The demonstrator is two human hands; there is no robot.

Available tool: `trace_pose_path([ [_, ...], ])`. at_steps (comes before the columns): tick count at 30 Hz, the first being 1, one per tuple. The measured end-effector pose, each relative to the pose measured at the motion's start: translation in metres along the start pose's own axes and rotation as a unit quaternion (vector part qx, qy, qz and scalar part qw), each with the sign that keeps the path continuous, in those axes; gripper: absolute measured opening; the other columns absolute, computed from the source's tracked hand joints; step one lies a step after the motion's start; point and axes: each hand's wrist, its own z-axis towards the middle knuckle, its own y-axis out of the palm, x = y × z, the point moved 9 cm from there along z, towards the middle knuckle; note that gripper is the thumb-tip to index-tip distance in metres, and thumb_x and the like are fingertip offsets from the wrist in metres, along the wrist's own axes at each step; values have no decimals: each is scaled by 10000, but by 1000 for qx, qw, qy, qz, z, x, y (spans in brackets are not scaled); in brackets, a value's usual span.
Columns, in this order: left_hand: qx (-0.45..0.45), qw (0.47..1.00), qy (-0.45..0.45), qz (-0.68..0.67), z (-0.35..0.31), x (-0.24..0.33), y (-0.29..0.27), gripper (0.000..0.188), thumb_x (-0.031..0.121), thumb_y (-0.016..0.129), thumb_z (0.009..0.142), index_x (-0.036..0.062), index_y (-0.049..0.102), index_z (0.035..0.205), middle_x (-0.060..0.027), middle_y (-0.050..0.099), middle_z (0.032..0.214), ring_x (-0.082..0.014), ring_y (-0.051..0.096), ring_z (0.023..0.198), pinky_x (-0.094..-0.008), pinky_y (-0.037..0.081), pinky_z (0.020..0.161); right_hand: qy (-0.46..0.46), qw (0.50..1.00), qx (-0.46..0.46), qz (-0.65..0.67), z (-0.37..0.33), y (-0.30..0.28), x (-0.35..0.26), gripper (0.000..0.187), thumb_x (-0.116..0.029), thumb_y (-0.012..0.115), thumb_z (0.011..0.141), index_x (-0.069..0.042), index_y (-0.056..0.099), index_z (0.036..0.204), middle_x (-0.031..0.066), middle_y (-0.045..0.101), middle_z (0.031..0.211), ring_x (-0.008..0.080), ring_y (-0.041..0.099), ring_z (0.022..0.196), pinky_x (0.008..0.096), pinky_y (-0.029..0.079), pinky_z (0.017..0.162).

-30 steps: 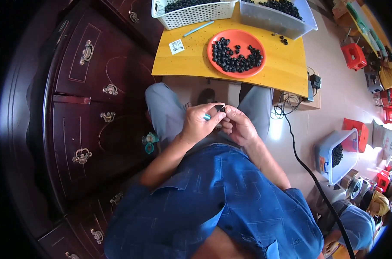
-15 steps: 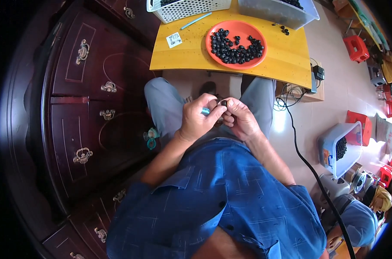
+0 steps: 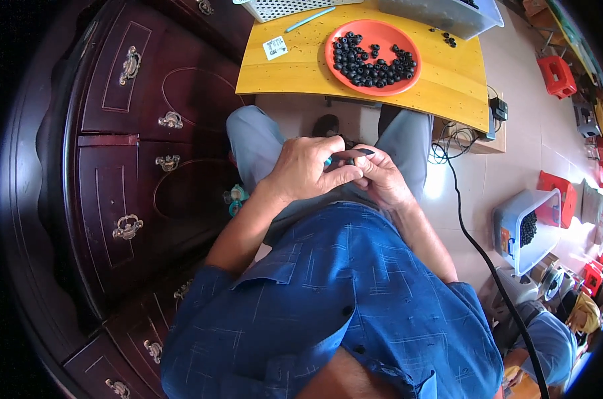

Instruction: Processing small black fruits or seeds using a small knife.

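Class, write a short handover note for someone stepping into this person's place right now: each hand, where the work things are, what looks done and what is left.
Left hand: over the lap, fingers closed on a small turquoise tool.
Right hand: pressed against the left, pinching a small black part.
Orange plate of black parts: on the yellow table ahead, beside two bins at the far edge.
Done: cannot tell how many pieces are finished.
Left: the piece in hand looks unfinished; the plate is well filled.
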Motion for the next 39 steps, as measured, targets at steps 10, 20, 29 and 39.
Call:
trace_pose_path([
  [10,11,999,22,33,-1,-2,3,509,535,713,895,64,592,748,-157,643,679,-400,666,660,-487,501,558,24,999,26,9,-1,6,-1,279,-226,630,1027,6,672,1175,-26,614,842,39,405,629,198,354,569],
  [20,-30,999,4,42,2,-11,13,524,553,698,897,67,596,733,-175,652,656,-410,664,644,-500,505,560,62,995,66,42,-2,-2,8,131,-176,615,1018,-47,634,1016,-43,571,795,28,424,623,191,339,540],
  [29,-24,998,29,43,2,-8,15,490,513,732,884,66,586,747,-160,655,691,-392,673,675,-469,506,557,86,994,50,47,-4,-2,12,104,-169,611,1015,-68,632,1007,-39,558,784,35,440,622,186,356,536],
  [39,101,990,46,-84,7,6,-4,253,169,854,828,43,688,971,-91,691,749,-203,682,604,-316,503,541,70,986,64,139,-2,2,10,234,-299,590,1051,-68,626,1051,-45,523,800,52,441,640,194,381,554],
])
